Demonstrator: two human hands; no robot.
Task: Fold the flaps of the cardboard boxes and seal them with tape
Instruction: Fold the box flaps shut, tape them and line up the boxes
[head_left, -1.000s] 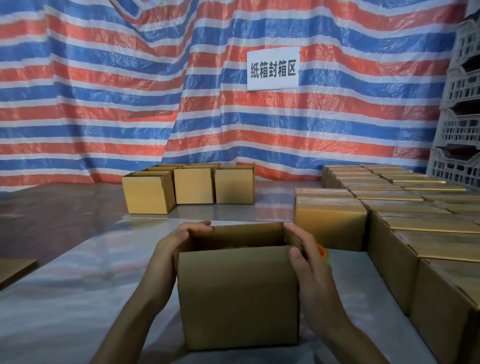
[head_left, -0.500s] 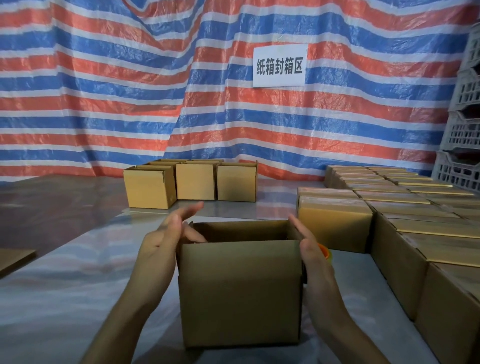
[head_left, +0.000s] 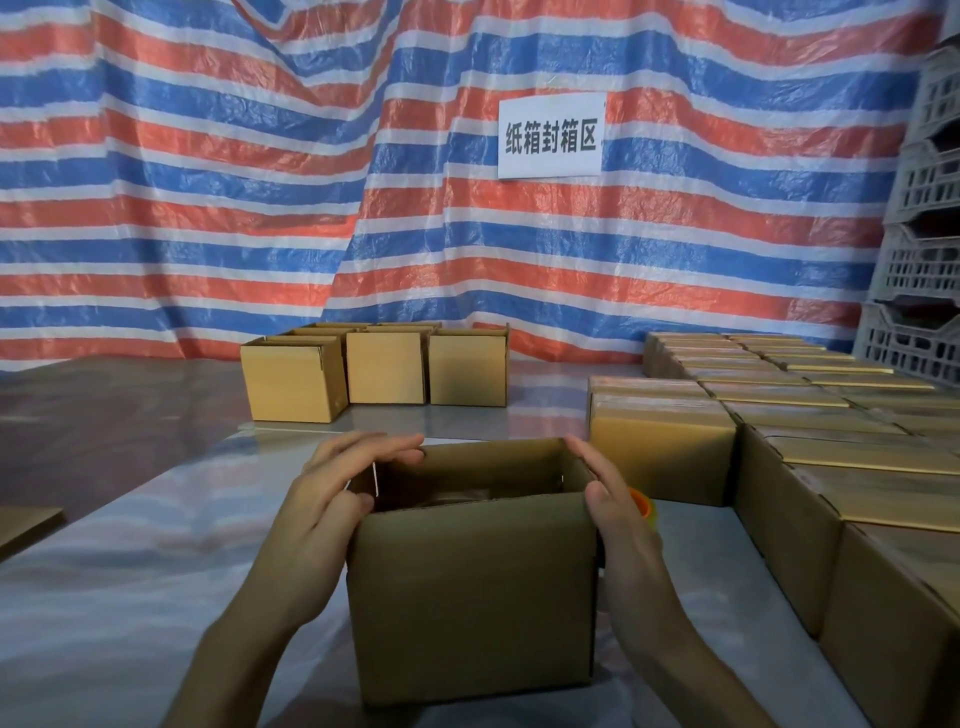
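Left edge: a flat cardboard sheet (head_left: 26, 525) is cut off by the frame; little of it shows.
Left room: the shiny table (head_left: 130, 571) lies bare between that sheet and the left arm.
Far group: open small boxes (head_left: 384, 366) stand in a cluster near the striped tarp (head_left: 208, 182), well apart from the hands.
Left hand (head_left: 332, 493): loosely spread, fingers lying over the left top edge of the open box (head_left: 472, 592), thumb on its near corner; a light hold, not clenched.
Box: upright at centre front, top open; the inside is dark and its contents are hard to make out.
Right hand (head_left: 613, 499): flat and extended against the box's right side, fingertips at the far right corner.
Hidden: an orange object (head_left: 643, 505) peeks out just behind the right hand; what it is cannot be told.
Right side: rows of closed boxes (head_left: 779, 452) crowd close to the right arm.
Far right: grey crates (head_left: 924, 260) stacked, cut off by the frame.
Wall: a white sign (head_left: 550, 136) on the tarp.
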